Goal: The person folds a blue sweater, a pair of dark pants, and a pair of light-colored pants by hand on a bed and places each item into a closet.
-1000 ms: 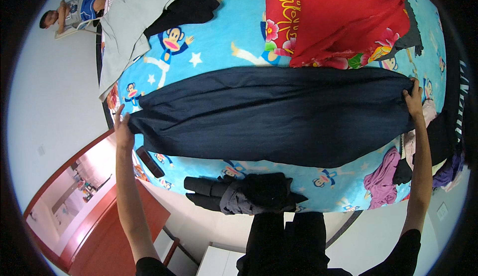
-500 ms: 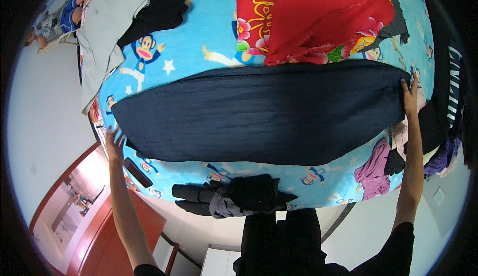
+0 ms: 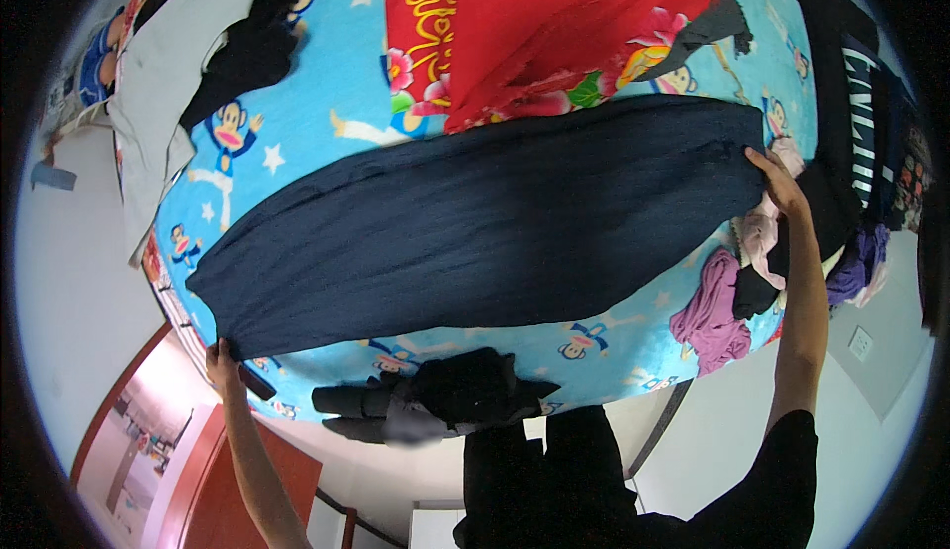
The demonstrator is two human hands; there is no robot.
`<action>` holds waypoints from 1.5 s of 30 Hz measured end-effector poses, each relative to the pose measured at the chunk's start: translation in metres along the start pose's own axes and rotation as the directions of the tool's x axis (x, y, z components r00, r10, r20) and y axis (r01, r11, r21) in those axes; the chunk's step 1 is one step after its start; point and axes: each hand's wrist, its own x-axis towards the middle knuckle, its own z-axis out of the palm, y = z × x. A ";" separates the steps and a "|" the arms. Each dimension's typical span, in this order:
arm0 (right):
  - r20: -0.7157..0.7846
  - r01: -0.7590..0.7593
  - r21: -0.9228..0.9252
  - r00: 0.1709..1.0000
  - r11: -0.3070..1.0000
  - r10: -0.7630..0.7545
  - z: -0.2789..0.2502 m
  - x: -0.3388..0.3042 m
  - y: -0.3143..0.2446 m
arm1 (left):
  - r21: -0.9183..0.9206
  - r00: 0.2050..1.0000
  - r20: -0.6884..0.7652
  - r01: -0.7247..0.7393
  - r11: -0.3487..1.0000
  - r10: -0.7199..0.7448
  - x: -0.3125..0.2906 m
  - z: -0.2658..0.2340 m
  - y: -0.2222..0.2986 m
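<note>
The dark garment (image 3: 495, 232) lies spread mid-view across the blue blanket (image 3: 315, 82). The left hand (image 3: 224, 366), splayed beside it half a second ago, now pinches its 8 o'clock corner; with the right hand (image 3: 781, 183) clamped at 3 o'clock, both ends are held.

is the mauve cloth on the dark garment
No, the mauve cloth lies apart from the dark garment, on the blue blanket.

Dark navy garment (image 3: 485, 227): matt cloth, finely creased. Blue blanket (image 3: 322, 89): soft-looking, fleece-like cloth, matt print. Red fabric (image 3: 564, 24): cloth, wrinkled, no shine. Pale grey garment (image 3: 188, 64): matt cloth, fairly smooth. Purple garment (image 3: 714, 316): crumpled cloth. Reddish-brown panel (image 3: 252, 485): wood-like, smooth. Wall socket (image 3: 860, 343): white, plastic-looking.
</note>
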 end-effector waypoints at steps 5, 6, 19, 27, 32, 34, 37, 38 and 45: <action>-0.111 0.151 0.077 0.984 0.985 -0.142 0.012 -0.010 -0.006 | 0.008 0.977 0.169 0.133 0.991 -0.133 0.010 0.051 -0.003; -0.085 0.204 0.140 0.977 0.969 -0.193 0.020 0.000 -0.004 | 0.119 0.978 0.189 0.068 0.991 -0.090 0.029 0.020 -0.002; -0.219 0.552 -0.083 0.802 0.830 -0.555 0.027 -0.029 -0.029 | -0.016 0.752 0.613 0.319 0.948 -0.242 0.030 0.043 0.111; -0.352 0.043 -0.351 0.920 0.935 -0.174 0.009 -0.004 0.021 | -0.134 0.837 0.545 0.144 0.981 -0.049 -0.022 0.052 0.136; -0.244 0.176 0.024 0.956 0.984 -0.165 0.027 -0.005 0.008 | -0.275 0.668 0.740 0.409 0.870 -0.080 -0.018 0.052 0.131; -0.209 0.176 0.102 0.966 0.979 -0.152 0.029 -0.006 -0.003 | -0.242 0.667 0.714 0.520 0.819 -0.212 -0.017 0.065 0.137; -0.140 0.160 0.197 0.981 0.967 -0.134 0.027 -0.007 -0.028 | -0.248 0.681 0.716 0.454 0.856 -0.154 -0.007 0.063 0.150; -0.118 0.144 0.196 0.985 0.970 -0.123 0.026 -0.010 -0.036 | -0.255 0.684 0.714 0.454 0.854 -0.150 -0.011 0.059 0.148; -0.117 0.246 0.220 0.967 0.944 -0.225 0.006 -0.043 -0.030 | -0.468 0.813 0.582 0.317 0.825 0.017 -0.071 0.016 0.181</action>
